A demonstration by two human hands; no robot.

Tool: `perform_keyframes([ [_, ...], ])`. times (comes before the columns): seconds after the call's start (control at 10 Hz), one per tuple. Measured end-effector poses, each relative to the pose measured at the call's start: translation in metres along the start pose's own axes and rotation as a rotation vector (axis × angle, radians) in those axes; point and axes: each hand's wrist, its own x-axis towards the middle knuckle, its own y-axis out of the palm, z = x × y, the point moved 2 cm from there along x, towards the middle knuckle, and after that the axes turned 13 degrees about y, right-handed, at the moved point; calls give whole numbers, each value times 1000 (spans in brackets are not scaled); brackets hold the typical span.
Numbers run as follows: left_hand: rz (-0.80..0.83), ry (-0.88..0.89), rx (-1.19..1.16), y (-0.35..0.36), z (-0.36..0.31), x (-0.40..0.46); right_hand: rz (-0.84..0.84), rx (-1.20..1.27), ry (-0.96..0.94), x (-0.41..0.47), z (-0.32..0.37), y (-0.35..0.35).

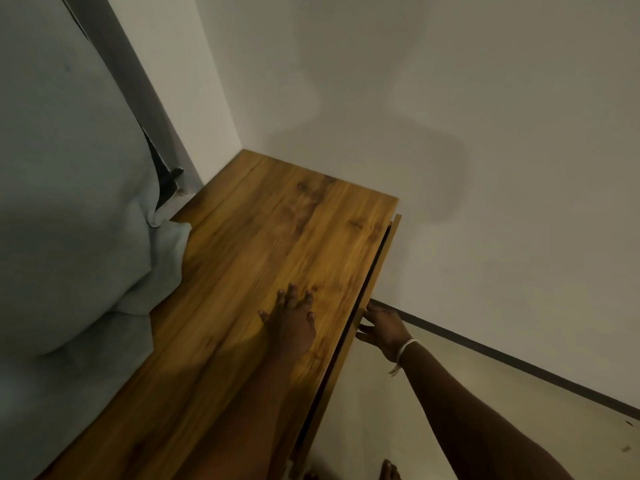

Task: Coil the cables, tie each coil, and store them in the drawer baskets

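Note:
A wooden cabinet top (pixel 277 244) fills the middle of the view. My left hand (pixel 292 320) lies flat on it with fingers spread. Along the cabinet's right side a drawer front (pixel 375 271) stands slightly out, showing a dark gap. My right hand (pixel 382 329) is on the outer face of that drawer front, fingers against its edge; the grip is partly hidden. No cables or baskets are in view.
A pale blue-grey curtain (pixel 69 202) hangs at the left and drapes over the cabinet's left edge. A white wall (pixel 485 133) stands behind and to the right. Tan floor (pixel 450 410) with a dark baseboard lies at lower right.

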Motion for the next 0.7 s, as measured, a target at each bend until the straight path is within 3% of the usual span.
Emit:
perform_keyframes([
  [0.4,5,-1,8,-6,-6,-4,-3,198,110,-2,12,29],
  [0.7,-26,-34,-11,-23,-20,5,-135,-307,159,-7,34,22],
])
